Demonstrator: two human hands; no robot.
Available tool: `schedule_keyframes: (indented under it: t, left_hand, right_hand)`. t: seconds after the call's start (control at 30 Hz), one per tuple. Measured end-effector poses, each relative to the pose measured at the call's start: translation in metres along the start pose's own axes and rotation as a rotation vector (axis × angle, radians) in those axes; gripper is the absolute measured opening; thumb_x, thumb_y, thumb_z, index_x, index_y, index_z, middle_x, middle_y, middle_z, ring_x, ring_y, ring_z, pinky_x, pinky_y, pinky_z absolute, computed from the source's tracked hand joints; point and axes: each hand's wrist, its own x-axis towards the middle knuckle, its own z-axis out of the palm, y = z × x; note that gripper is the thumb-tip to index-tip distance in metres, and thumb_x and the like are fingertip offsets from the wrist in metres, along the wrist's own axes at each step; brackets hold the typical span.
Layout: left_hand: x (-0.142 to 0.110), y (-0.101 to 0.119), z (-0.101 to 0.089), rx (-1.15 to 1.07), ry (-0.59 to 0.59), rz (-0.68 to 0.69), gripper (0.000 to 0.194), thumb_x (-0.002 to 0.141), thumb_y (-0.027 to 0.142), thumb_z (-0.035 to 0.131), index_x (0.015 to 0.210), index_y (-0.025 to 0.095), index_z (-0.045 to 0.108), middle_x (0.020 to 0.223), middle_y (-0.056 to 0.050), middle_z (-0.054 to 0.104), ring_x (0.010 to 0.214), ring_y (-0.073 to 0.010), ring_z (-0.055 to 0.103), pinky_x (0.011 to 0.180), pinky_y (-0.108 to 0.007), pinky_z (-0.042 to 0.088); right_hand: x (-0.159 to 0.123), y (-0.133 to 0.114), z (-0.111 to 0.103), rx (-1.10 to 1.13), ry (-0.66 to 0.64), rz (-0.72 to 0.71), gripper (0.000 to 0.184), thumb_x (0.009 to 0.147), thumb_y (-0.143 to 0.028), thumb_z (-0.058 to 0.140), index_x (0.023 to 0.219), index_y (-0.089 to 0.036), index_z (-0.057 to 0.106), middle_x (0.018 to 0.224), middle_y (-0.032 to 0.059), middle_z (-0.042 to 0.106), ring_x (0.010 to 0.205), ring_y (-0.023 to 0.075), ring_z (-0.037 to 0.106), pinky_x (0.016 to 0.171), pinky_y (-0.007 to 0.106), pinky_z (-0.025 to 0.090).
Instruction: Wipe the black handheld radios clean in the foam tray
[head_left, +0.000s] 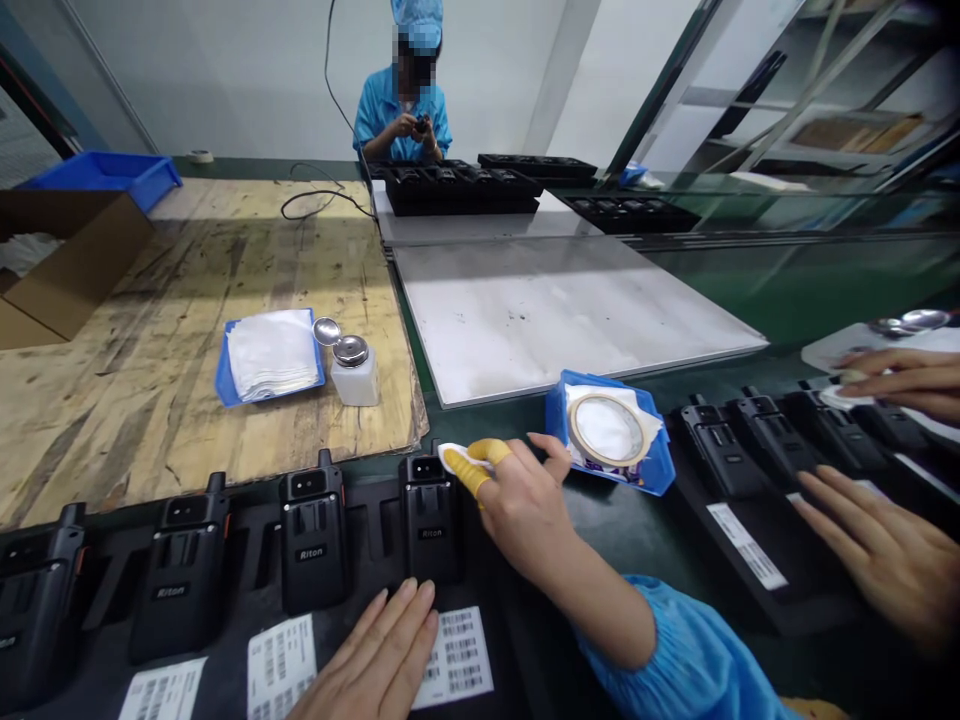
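Note:
My right hand (521, 505) wears yellow finger cots and pinches a small white wipe (452, 456) just above the top of a black handheld radio (430, 515). That radio stands in a black tray (255, 575) with other radios (313, 540) in a row to its left. My left hand (375, 655) lies flat with its fingers stretched out on the tray's front. It rests beside barcode labels (459, 662) and holds nothing.
A blue dish (556, 420) with a tape roll (607, 428) sits right of my hand. On the wooden board are a dispenser bottle (354, 370) and a blue dish of wipes (270, 355). A co-worker's hands (892, 560) work on another radio tray (739, 460) at right. Another person (401, 110) sits far back.

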Motion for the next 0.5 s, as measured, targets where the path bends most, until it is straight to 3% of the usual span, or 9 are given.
schedule_keyframes:
  t: [0.13, 0.27, 0.4, 0.5]
  left_hand:
    - [0.000, 0.001, 0.002, -0.003, 0.011, -0.008, 0.046, 0.099, 0.034, 0.023, 0.115, 0.011, 0.059, 0.119, -0.007, 0.064, 0.104, -0.0194, 0.064, 0.079, -0.028, 0.056]
    - [-0.002, 0.002, 0.002, -0.037, 0.005, -0.027, 0.047, 0.099, 0.036, 0.023, 0.116, 0.010, 0.059, 0.121, -0.009, 0.063, 0.106, -0.0205, 0.063, 0.081, -0.029, 0.056]
    - [-0.005, 0.004, -0.001, -0.123, -0.063, -0.037, 0.044, 0.091, 0.034, 0.043, 0.125, 0.007, 0.051, 0.130, -0.013, 0.055, 0.116, -0.0237, 0.056, 0.088, -0.032, 0.053]
    - [-0.006, 0.007, -0.005, -0.199, -0.123, -0.089, 0.060, 0.081, 0.028, 0.056, 0.134, 0.006, 0.041, 0.136, -0.014, 0.048, 0.122, -0.0252, 0.050, 0.092, -0.035, 0.051]
  right_hand:
    - [0.006, -0.007, 0.004, 0.018, 0.024, -0.082, 0.026, 0.080, -0.008, 0.056, 0.057, -0.021, 0.058, 0.070, -0.0001, 0.055, 0.078, 0.0161, 0.044, 0.096, 0.042, 0.018]
    - [0.001, 0.003, 0.001, -0.023, -0.005, -0.021, 0.024, 0.080, -0.006, 0.053, 0.064, -0.021, 0.063, 0.074, 0.0005, 0.057, 0.078, 0.0158, 0.045, 0.097, 0.042, 0.018]
    - [-0.011, 0.004, -0.010, -0.014, 0.014, 0.053, 0.025, 0.082, -0.005, 0.051, 0.083, -0.022, 0.069, 0.081, 0.0027, 0.060, 0.077, 0.0158, 0.046, 0.094, 0.042, 0.021]
    - [-0.022, -0.012, -0.019, 0.069, 0.034, 0.003, 0.024, 0.084, -0.007, 0.050, 0.084, -0.022, 0.068, 0.086, 0.0021, 0.062, 0.079, 0.0144, 0.048, 0.095, 0.041, 0.022]
